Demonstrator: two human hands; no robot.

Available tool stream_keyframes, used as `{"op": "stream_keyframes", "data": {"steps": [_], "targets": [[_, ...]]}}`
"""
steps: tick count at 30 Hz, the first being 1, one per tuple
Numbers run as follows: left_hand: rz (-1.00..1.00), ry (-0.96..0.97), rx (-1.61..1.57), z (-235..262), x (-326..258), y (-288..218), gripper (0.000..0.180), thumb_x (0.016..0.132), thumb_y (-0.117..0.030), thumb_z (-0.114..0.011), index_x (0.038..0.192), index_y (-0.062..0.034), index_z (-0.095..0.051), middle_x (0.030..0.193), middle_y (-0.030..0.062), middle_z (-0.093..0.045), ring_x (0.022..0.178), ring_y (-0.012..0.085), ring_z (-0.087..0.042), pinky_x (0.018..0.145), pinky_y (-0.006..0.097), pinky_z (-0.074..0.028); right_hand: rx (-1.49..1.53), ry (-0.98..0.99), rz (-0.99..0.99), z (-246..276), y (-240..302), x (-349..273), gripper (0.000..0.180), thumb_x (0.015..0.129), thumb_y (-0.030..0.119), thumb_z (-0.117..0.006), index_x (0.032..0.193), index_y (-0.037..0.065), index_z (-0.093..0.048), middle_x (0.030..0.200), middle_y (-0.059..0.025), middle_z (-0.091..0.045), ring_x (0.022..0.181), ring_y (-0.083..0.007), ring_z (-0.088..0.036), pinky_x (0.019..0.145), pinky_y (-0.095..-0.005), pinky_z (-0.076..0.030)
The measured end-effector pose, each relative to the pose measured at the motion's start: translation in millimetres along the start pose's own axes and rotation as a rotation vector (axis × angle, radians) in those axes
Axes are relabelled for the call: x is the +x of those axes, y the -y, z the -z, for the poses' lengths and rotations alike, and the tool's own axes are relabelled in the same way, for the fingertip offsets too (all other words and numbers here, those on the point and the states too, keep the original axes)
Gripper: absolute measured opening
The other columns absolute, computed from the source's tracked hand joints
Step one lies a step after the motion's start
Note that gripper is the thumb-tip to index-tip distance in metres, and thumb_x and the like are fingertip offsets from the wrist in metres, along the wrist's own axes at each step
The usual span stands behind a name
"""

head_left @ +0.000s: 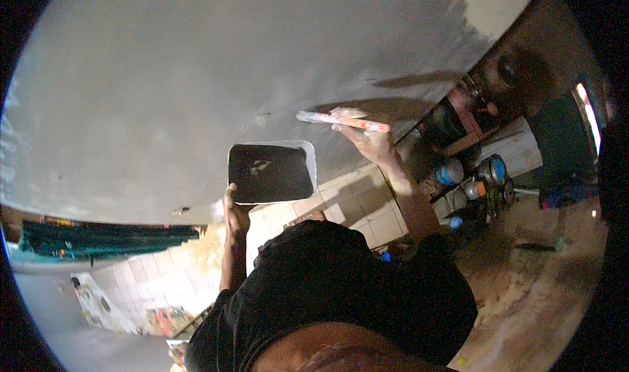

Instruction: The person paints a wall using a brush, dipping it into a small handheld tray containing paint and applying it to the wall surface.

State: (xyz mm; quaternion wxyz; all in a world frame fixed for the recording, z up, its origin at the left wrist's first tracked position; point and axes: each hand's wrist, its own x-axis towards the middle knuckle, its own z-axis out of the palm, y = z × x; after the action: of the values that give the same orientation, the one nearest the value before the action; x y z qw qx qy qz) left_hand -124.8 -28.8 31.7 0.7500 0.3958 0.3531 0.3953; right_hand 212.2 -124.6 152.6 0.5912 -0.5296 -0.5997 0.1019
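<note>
My left hand (236,213) grips the lower left edge of a pale-rimmed rectangular tub (312,166). The tub's inside looks dark, with a small light smear in it. To the right, my right hand (377,146) is closed round a paintbrush (334,119) with a white and orange handle. Its bristle end points left, toward the grey wall (151,97), above and right of the tub. I cannot tell whether the bristles touch the wall. A shadow of the hand and brush falls on the wall beside them.
A paler patch (491,5) borders the grey at the upper right. Light tiles (367,205) run below the wall. Buckets (449,171) and pots stand at the right by a wooden frame (464,120). Brown floor (511,293) spreads at the lower right. Dark green cloth (111,241) lies left.
</note>
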Motion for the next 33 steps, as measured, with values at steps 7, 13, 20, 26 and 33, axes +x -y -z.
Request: {"op": "stream_keyframes", "data": {"steps": [7,13,20,26,33], "targets": [[-0.139,-0.221,-0.048,51.0,-49.2,-22.0,0.057,0.095,-0.047,-0.045,0.132,-0.0040,-0.049,0.127,0.0155,-0.058,0.111,0.0295,-0.061,0.086,0.045,-0.055,-0.263,0.195,0.255,-75.6,-75.2,0.6,0.011,0.083,0.008,-0.072,0.091,0.005,-0.065,0.089,-0.0073,-0.070,0.083,-0.0222,-0.069,0.069,-0.0298,-0.055],[-0.179,-0.391,-0.116,73.6,-67.1,-26.3,0.063,0.093,-0.050,-0.045,0.139,-0.0076,-0.043,0.135,0.0155,-0.052,0.116,0.0319,-0.058,0.091,0.049,-0.052,-0.445,0.072,0.775,-37.1,-5.3,103.4,0.016,0.082,0.013,-0.067,0.098,0.007,-0.067,0.105,-0.0091,-0.070,0.094,-0.0265,-0.069,0.078,-0.0349,-0.058],[-0.254,-0.360,-0.116,58.7,-84.6,-47.6,0.064,0.092,-0.052,-0.047,0.141,-0.0098,-0.042,0.136,0.0162,-0.051,0.120,0.0336,-0.054,0.093,0.051,-0.050,-0.643,-0.003,0.920,-39.2,-12.4,94.0,0.035,0.090,0.025,-0.056,0.116,0.003,-0.066,0.121,-0.0122,-0.065,0.116,-0.0312,-0.060,0.102,-0.0461,-0.046],[-0.225,-0.374,-0.082,70.2,-85.6,-53.9,0.064,0.092,-0.052,-0.046,0.142,-0.0116,-0.042,0.137,0.0154,-0.051,0.121,0.0335,-0.054,0.096,0.053,-0.048,-0.638,0.157,0.695,-106.1,-145.4,-49.1,0.036,0.080,0.014,-0.064,0.113,0.003,-0.067,0.121,-0.0136,-0.064,0.118,-0.0319,-0.058,0.103,-0.0439,-0.046],[-0.258,-0.347,-0.106,75.3,-76.8,-49.6,0.064,0.092,-0.050,-0.047,0.143,-0.0114,-0.040,0.138,0.0149,-0.049,0.121,0.0329,-0.054,0.095,0.053,-0.049,-0.509,0.470,0.413,-106.7,-147.7,-23.9,0.050,0.083,0.013,-0.067,0.131,0.016,-0.056,0.126,-0.0087,-0.063,0.100,-0.0228,-0.068,0.086,-0.0355,-0.058]]}}
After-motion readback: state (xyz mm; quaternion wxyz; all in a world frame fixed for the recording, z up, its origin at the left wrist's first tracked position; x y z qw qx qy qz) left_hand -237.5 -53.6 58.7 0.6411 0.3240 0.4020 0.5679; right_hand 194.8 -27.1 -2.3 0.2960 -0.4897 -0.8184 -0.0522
